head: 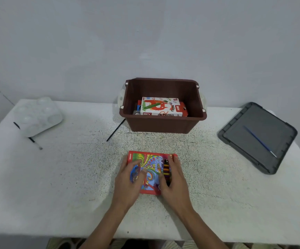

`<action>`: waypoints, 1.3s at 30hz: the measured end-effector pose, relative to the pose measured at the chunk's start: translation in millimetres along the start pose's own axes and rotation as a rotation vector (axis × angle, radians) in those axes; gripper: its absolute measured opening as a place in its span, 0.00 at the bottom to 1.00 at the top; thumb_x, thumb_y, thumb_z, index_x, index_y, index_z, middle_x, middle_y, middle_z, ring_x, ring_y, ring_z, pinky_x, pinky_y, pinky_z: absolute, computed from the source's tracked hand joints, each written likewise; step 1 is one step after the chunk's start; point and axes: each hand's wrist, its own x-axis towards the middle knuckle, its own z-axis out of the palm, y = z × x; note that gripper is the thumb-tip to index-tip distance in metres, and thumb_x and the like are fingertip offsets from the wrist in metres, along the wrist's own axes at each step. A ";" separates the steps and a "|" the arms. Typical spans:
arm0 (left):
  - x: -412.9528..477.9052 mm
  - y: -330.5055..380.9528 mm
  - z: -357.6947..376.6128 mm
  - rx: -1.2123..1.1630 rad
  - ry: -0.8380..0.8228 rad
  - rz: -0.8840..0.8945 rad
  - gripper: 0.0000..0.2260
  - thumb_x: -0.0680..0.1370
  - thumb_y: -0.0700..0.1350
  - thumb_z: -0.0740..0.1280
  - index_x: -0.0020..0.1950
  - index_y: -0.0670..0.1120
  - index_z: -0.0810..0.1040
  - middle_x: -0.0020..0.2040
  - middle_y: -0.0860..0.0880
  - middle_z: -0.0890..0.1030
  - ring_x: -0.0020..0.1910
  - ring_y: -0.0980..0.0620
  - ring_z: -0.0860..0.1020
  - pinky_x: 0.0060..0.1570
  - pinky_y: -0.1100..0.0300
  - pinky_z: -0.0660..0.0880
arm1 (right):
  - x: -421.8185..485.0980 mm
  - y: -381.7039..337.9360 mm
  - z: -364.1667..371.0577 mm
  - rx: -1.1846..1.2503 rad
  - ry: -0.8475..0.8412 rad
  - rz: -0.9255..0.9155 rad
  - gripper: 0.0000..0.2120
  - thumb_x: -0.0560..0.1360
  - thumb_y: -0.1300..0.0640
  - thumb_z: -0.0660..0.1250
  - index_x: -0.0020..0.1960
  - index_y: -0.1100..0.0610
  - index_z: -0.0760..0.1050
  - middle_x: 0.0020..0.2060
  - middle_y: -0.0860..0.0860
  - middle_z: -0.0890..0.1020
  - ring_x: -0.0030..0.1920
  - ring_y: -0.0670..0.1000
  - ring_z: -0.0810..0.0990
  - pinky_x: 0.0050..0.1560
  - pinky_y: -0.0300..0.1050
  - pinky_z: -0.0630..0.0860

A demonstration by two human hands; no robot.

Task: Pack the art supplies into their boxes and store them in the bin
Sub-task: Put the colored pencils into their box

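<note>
Colour pencil box (151, 167), red with a bright swirling pattern, lies flat on the white table (64, 177), near the front edge and in the middle. Through a window on its right part a row of pencils (166, 170) shows. The left hand (127, 180) holds the box at its left side, the fingers curled over the top face and the thumb lying across the print. The right hand (176, 180) grips the right side in the same way, its fingers along the right edge and its thumb on the top face next to the window. The picture is a little blurred at the fingertips, so how hard they press cannot be told.

Behind the box, and apart from it, stands the brown bin (161, 125), with no lid on it. Inside it lies an oil pastels box (159, 106), white with a red figure, on top of other packs that are mostly hidden. A black brush (115, 131) lies slanted on the table just beside the bin's front left corner.

Far to the right, the grey lid (271, 123) lies flat with a blue paintbrush (259, 141) on it. At the far left is a white palette (38, 115), and a dark-handled brush (35, 142) sticks out from under it.
</note>
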 end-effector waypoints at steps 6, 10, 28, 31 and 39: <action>9.8 57.0 -34.6 0.014 -0.024 -0.029 0.05 0.78 0.52 0.68 0.53 0.60 0.79 0.62 0.66 0.69 0.52 0.62 0.79 0.45 0.61 0.82 | 4.4 -53.1 -32.6 0.106 -0.030 0.054 0.25 0.79 0.50 0.63 0.74 0.41 0.63 0.78 0.44 0.58 0.70 0.43 0.69 0.61 0.36 0.75; 26.9 105.9 -56.8 0.022 0.005 0.111 0.09 0.73 0.63 0.64 0.51 0.64 0.77 0.60 0.74 0.68 0.50 0.70 0.76 0.42 0.68 0.78 | 15.2 -95.2 -66.5 0.157 0.040 -0.008 0.21 0.80 0.53 0.65 0.68 0.35 0.68 0.77 0.37 0.57 0.65 0.34 0.70 0.50 0.24 0.72; 241.3 136.6 -10.2 0.249 -0.258 0.160 0.22 0.72 0.62 0.69 0.63 0.56 0.76 0.77 0.41 0.55 0.75 0.42 0.62 0.72 0.49 0.65 | 242.2 -116.8 -82.8 -0.141 0.156 -0.157 0.13 0.78 0.53 0.67 0.60 0.55 0.80 0.70 0.56 0.74 0.76 0.52 0.63 0.65 0.41 0.65; 260.6 119.0 7.7 0.357 -0.391 0.045 0.27 0.71 0.62 0.69 0.69 0.56 0.73 0.79 0.36 0.48 0.77 0.35 0.57 0.74 0.46 0.60 | 267.0 -89.5 -68.8 -0.222 0.061 -0.045 0.14 0.77 0.53 0.67 0.61 0.56 0.80 0.66 0.60 0.76 0.75 0.55 0.64 0.67 0.47 0.67; 270.8 99.8 27.3 0.626 -0.539 -0.039 0.29 0.77 0.66 0.61 0.75 0.58 0.60 0.79 0.35 0.40 0.78 0.33 0.48 0.74 0.42 0.55 | 285.5 -65.3 -53.5 -0.528 -0.131 0.023 0.23 0.77 0.48 0.66 0.70 0.53 0.72 0.76 0.61 0.61 0.75 0.60 0.63 0.67 0.52 0.69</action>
